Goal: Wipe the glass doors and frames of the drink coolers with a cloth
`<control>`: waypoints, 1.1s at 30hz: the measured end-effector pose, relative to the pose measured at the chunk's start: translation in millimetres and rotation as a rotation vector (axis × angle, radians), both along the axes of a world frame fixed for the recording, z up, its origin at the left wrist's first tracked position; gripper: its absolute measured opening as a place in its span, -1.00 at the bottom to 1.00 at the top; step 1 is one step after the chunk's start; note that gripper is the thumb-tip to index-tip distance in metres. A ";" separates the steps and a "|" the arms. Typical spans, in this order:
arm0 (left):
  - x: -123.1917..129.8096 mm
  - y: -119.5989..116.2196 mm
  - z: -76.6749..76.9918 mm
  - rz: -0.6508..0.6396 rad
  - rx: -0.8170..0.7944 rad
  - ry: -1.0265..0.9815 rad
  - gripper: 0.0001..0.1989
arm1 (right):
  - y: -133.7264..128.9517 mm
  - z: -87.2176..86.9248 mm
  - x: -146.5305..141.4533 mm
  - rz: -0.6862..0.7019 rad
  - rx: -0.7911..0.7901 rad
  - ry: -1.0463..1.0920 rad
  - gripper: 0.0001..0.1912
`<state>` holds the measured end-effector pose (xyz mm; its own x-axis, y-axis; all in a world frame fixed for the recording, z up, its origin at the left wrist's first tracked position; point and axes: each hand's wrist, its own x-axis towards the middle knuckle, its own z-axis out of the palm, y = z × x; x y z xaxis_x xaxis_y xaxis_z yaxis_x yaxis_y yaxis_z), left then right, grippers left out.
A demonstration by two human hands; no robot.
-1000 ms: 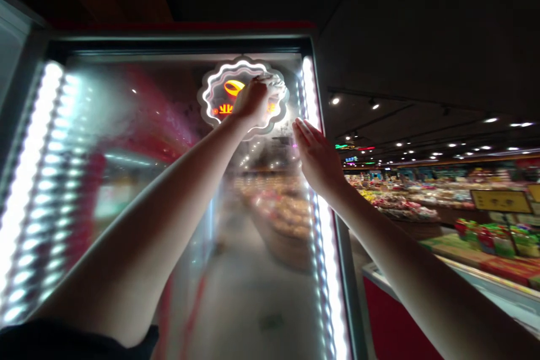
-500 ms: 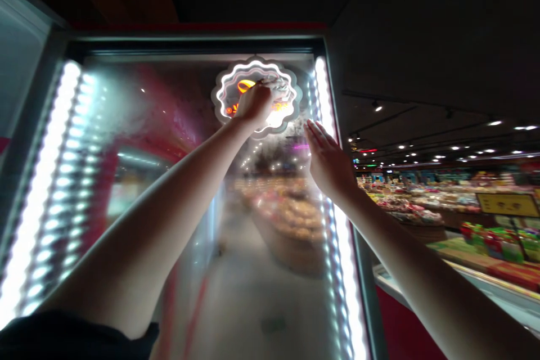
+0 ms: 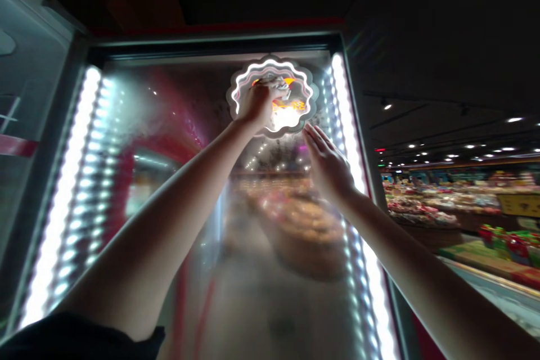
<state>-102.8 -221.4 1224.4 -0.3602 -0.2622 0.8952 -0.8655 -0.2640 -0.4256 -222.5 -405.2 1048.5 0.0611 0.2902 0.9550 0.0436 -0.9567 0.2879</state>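
Observation:
My left hand [image 3: 255, 106] reaches up to a glowing scalloped sign [image 3: 289, 118] in the upper part of a glass door [image 3: 270, 292]. Its fingers are closed on a crumpled whitish cloth [image 3: 279, 89] pressed against the sign; the exact kind of cloth is blurred. My right hand [image 3: 328, 163] is raised just below and right of the sign. The fingers there are stretched out flat, holding nothing. Whether they touch the glass I cannot tell. The hand and cloth hide the sign's left and middle parts.
Bright LED strips [image 3: 59, 202] run down the left side, with a matching strip [image 3: 358, 174] on the right. A dark metal frame [image 3: 211, 42] borders the glass. Beyond it on the right stand shop displays [image 3: 439, 205] and a yellow sign [image 3: 521, 204].
The view has shifted, so the door and sign appear further right. My left hand and the cloth now sit further left on the sign. The right hand stays raised and flat.

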 end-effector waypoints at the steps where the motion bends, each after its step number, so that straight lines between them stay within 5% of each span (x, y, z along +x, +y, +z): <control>1: -3.9 -0.1 -4.8 0.026 -0.003 0.003 -0.58 | 0.6 0.3 -1.0 -0.001 0.001 0.001 -0.02; 6: -10.4 5.5 -36.8 0.084 0.120 -0.057 -0.40 | 10.2 2.2 -1.0 0.028 -0.027 -0.016 0.00; 14: 2.8 35.1 -19.0 0.078 0.004 -0.025 -0.39 | 43.9 4.8 15.7 0.087 -0.020 -0.039 -0.20; 20: -2.1 55.7 -45.8 0.128 0.109 -0.043 -0.39 | 52.8 -0.7 21.9 0.084 -0.050 -0.005 -0.26; 24: 12.7 86.2 -31.3 0.119 0.027 -0.025 -0.44 | 56.7 -3.1 24.8 0.080 -0.037 -0.011 -0.31; 28: 21.6 89.2 -17.4 0.108 -0.110 0.019 -0.44 | 70.1 -3.2 30.0 0.093 -0.014 -0.026 -0.29; 33: 14.6 91.6 -50.4 0.124 0.009 -0.059 -0.44 | 92.9 -1.6 36.8 0.116 -0.041 -0.009 -0.23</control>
